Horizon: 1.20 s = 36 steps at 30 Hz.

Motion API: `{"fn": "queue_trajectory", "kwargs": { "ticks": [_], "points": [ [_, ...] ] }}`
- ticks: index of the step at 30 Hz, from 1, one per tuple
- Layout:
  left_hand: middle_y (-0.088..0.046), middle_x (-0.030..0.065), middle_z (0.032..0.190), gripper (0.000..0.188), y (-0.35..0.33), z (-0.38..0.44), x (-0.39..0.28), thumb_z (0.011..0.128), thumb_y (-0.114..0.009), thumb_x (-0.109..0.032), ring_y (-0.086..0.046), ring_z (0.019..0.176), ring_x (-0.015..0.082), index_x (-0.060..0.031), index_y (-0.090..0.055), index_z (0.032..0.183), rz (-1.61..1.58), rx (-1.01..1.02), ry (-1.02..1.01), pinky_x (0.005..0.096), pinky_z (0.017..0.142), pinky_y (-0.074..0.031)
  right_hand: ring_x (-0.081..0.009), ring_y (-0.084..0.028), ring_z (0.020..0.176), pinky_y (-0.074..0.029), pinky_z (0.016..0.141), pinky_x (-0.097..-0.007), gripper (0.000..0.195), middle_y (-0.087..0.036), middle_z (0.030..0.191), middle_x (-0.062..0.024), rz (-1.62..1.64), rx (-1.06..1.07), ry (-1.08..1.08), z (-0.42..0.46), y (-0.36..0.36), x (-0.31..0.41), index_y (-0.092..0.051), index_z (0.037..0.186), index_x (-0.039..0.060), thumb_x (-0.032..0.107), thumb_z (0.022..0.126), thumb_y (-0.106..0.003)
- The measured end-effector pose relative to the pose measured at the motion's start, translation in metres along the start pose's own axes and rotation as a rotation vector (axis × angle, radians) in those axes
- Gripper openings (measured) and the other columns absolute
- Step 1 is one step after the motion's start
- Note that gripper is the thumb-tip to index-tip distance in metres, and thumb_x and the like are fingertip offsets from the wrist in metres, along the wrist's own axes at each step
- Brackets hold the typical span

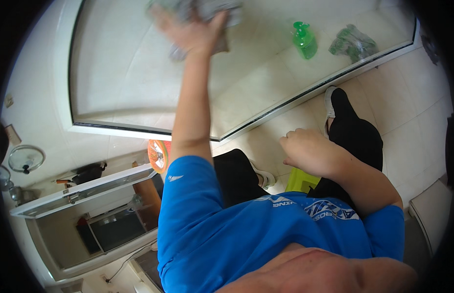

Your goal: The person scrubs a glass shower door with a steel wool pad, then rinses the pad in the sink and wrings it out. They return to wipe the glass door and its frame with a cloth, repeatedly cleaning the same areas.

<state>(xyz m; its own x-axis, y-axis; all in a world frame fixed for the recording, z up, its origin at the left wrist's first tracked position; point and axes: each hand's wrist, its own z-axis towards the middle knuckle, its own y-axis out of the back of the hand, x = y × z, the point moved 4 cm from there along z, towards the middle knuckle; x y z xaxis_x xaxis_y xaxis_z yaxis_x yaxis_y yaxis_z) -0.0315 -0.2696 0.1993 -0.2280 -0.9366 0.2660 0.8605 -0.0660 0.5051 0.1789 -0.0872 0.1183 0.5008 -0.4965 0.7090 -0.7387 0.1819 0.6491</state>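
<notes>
My left hand (192, 33) is stretched up to a large white-framed glass pane (146, 84), blurred by motion. Beneath its spread fingers, a crumpled grey cloth (227, 11) lies pressed to the glass. My right hand (311, 152) hovers over my right thigh, its fingers curled with nothing visible in them. Within the pane's outline, a green pump bottle (305, 42) and a crumpled grey-green cloth or bag (353, 44) show beside each other, seemingly on the tiles beyond the glass.
Below me is a lime-green stool or similar plastic object (302, 180), partly covered by my leg. A watermelon-patterned item (159, 155) sits beside my left arm. At left are a glass pot lid (26, 158), a dark pan (89, 173) and an open white-framed window (87, 188).
</notes>
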Motion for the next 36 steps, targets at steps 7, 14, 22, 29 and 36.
{"fn": "queue_trajectory", "kwargs": {
  "ticks": [7,14,22,29,36],
  "points": [
    [-0.023,0.0138,0.145,0.074,-0.123,-0.052,-0.195,0.071,-0.066,-0.042,-0.014,0.135,0.0321,-0.0177,-0.037,0.134,-0.131,0.334,-0.506,0.0523,0.106,-0.014,-0.0310,-0.059,0.085,-0.048,0.076,-0.0369,0.023,-0.061,0.084,-0.0182,-0.005,-0.123,-0.095,0.008,-0.003,-0.015,-0.057,0.087,-0.0030,0.018,0.080,-0.062],
    [-0.038,0.0045,0.137,0.074,-0.070,-0.237,-0.105,0.060,-0.073,-0.028,-0.030,0.131,0.0186,-0.0192,-0.044,0.127,-0.285,0.756,-0.688,0.0458,0.099,-0.028,-0.0305,-0.058,0.085,-0.047,0.076,-0.0369,0.024,-0.059,0.084,-0.0178,0.003,-0.196,-0.031,0.000,-0.007,-0.023,-0.055,0.087,-0.0030,0.018,0.078,-0.063],
    [-0.042,0.0082,0.131,0.064,0.047,-0.234,0.085,0.056,-0.075,-0.028,-0.041,0.118,0.0298,-0.0230,-0.053,0.116,0.314,0.692,-0.162,0.0522,0.094,-0.029,-0.0306,-0.057,0.083,-0.047,0.075,-0.0367,0.023,-0.058,0.084,-0.0173,0.033,-0.162,0.004,-0.019,-0.007,-0.020,-0.054,0.086,-0.0022,0.018,0.079,-0.063],
    [-0.040,0.0157,0.130,0.080,-0.031,-0.207,-0.026,0.051,-0.073,-0.039,-0.039,0.111,0.0390,-0.0143,-0.044,0.121,-0.102,0.221,0.092,0.0509,0.088,-0.026,-0.0284,-0.056,0.084,-0.046,0.074,-0.0355,0.026,-0.057,0.085,-0.0158,0.022,-0.114,0.052,-0.022,-0.007,-0.012,-0.053,0.091,-0.0017,0.017,0.078,-0.065],
    [-0.049,-0.0033,0.107,0.018,-0.121,-0.240,-0.218,0.070,-0.055,-0.019,-0.046,0.098,0.0158,-0.0201,-0.059,0.087,-0.494,0.384,-0.164,0.0348,0.062,-0.033,-0.0261,-0.055,0.091,-0.045,0.078,-0.0329,0.034,-0.057,0.093,-0.0159,-0.025,0.087,-0.095,-0.012,-0.006,-0.023,-0.053,0.102,-0.0033,0.015,0.076,-0.066]
  ]
}}
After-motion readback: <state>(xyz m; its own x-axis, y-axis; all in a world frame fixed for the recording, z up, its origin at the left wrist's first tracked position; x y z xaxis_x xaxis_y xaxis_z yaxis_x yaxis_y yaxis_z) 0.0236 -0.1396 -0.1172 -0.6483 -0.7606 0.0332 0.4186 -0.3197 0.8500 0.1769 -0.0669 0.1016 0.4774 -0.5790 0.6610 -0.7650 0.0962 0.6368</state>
